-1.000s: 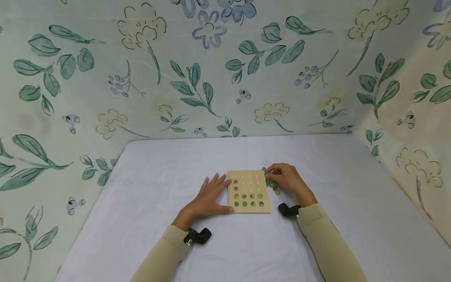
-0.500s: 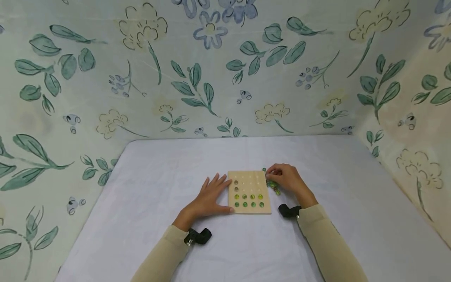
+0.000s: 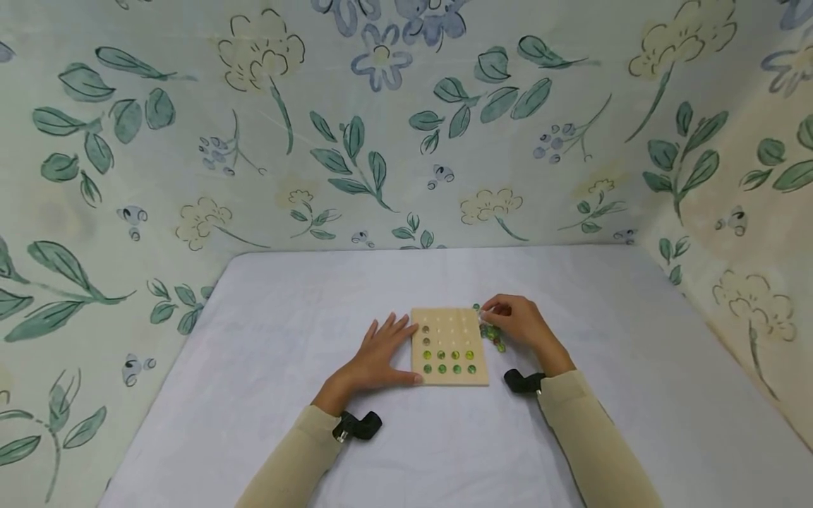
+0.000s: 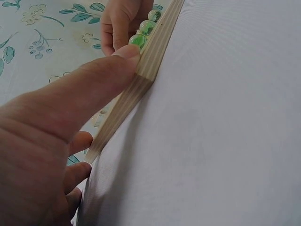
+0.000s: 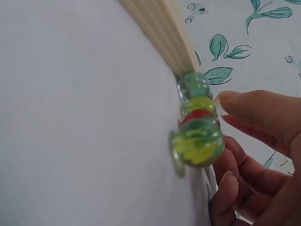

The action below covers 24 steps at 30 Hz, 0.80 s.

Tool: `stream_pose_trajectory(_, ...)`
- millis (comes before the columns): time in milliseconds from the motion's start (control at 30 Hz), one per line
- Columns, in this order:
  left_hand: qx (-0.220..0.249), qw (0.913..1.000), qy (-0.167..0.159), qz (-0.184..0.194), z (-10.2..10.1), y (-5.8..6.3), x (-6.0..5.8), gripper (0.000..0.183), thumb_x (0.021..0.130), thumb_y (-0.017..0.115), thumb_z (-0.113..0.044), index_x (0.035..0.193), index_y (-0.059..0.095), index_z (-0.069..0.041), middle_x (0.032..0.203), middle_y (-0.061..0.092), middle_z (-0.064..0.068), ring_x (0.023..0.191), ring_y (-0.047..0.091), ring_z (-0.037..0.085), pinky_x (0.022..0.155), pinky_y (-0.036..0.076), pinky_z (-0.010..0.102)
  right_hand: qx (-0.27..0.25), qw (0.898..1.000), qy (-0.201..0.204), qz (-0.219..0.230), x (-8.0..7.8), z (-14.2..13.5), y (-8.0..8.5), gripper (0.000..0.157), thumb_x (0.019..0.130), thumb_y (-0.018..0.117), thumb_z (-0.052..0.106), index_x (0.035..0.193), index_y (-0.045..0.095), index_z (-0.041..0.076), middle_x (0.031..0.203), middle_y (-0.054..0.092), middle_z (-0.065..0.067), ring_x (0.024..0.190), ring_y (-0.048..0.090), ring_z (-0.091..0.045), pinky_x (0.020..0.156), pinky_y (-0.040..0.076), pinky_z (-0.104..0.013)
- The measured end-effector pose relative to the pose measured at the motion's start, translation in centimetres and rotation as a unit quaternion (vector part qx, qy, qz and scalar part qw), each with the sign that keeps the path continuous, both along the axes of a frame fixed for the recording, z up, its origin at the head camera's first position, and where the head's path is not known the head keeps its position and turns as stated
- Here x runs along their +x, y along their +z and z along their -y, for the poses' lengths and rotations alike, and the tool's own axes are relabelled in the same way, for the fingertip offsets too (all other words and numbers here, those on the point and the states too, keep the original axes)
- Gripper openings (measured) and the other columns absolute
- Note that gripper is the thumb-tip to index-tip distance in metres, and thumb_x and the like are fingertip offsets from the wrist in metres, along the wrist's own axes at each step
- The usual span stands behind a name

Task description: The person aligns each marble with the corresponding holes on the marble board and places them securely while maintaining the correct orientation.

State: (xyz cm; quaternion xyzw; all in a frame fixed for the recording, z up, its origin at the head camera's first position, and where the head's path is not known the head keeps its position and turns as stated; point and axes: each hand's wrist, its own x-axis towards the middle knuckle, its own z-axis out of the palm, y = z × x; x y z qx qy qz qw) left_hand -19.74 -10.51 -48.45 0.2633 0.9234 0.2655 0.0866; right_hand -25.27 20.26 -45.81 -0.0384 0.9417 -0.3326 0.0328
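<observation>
Your left hand touched the wooden board on the bench, fingers spread; your right hand curled its fingers beside the loose marbles; whether pinching one, I could not tell.

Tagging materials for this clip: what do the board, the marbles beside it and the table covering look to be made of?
Board: likely plywood, matte and pale; striped layers show along its edge.
Marbles: probably glass, glossy and translucent, with highlights and coloured swirls; clear plastic is possible.
Table covering: apparently matte white fabric, with faint creases.
</observation>
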Motion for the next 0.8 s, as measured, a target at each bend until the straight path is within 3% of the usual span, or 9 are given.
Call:
stream_pose_trajectory(400,-0.002,1.0000,0.000,-0.004,0.0,0.0,0.0,0.099,0.076,0.068,-0.066,0.154,0.025,-0.023,0.161,0.014,0.001,0.148,-0.002,0.021,0.117,-0.007,0.045,-0.022,0.999,0.020,-0.035,0.2,0.8,0.8,0.017,0.090,0.069,0.026,0.102,0.069,0.014,0.093,0.064,-0.006,0.086,0.058,-0.023,0.073,0.049,-0.035)
stream_pose_trajectory(800,-0.013,0.9999,0.005,0.002,0.1,-0.1,0.0,0.100,0.075,0.065,-0.070,0.155,0.023,-0.026,0.162,0.012,0.000,0.148,-0.003,0.020,0.117,-0.008,0.045,-0.060,0.992,0.081,-0.071,-0.2,4.0,2.2,0.014,0.089,0.070,0.023,0.099,0.071,0.012,0.088,0.065,-0.004,0.082,0.058,-0.021,0.071,0.049,-0.033)
